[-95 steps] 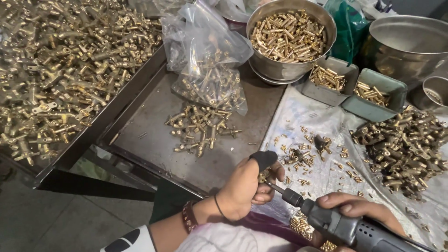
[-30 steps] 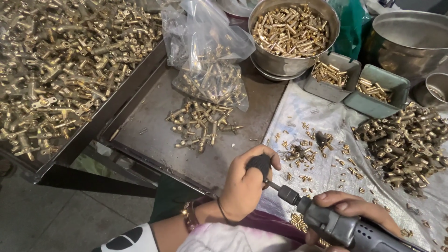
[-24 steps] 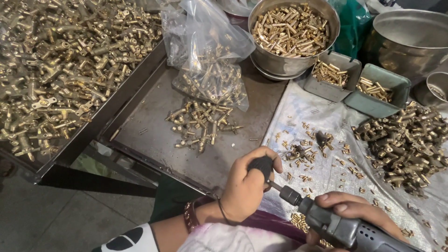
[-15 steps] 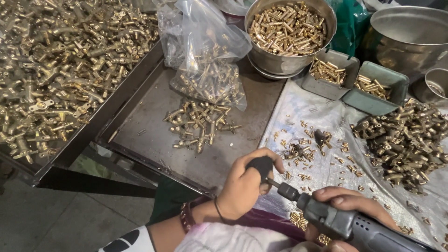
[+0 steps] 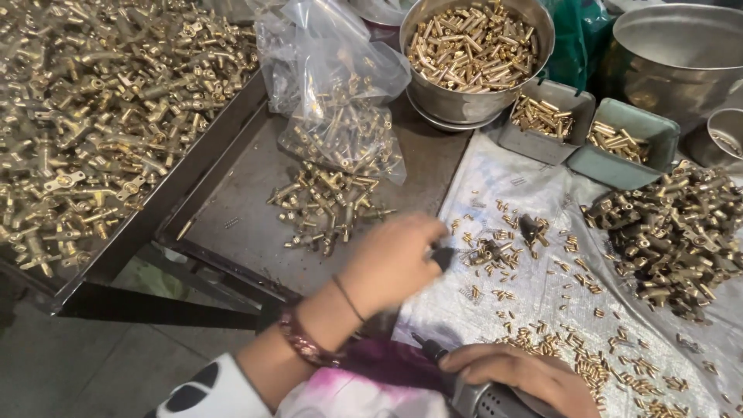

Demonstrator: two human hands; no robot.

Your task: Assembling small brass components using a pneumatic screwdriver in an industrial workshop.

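Closest to me, my right hand [image 5: 520, 373] is wrapped tight around the grey body of a handheld power tool [image 5: 484, 399], its dark tip [image 5: 427, 347] pointing up and left above a purple cloth [image 5: 387, 362]. Just beyond it, my left hand [image 5: 395, 259] is blurred; its fingers curl around a small dark piece [image 5: 443, 257] at the fingertips, though I cannot tell exactly how firmly. A thin black band and a beaded bracelet [image 5: 303, 344] sit on that wrist.

Both hands work over a pale plastic sheet [image 5: 542, 310] strewn with small brass pins [image 5: 588, 364], with a little cluster of brass bits [image 5: 495, 251] just beside the left fingertips. To the right on the sheet lies a heap of larger brass fittings [image 5: 673, 232].

To the left of the sheet is a flat metal tray [image 5: 240, 224] with a loose pile of brass fittings [image 5: 329, 205] and, behind them, a clear plastic bag [image 5: 333, 101] part-filled with more. Farther left, a big tray [image 5: 93, 116] is thick with brass parts.

At the far edge stand a steel bowl [image 5: 472, 54] full of brass pins, two small green bins [image 5: 588, 135] with pins, and an empty steel pot [image 5: 681, 54].
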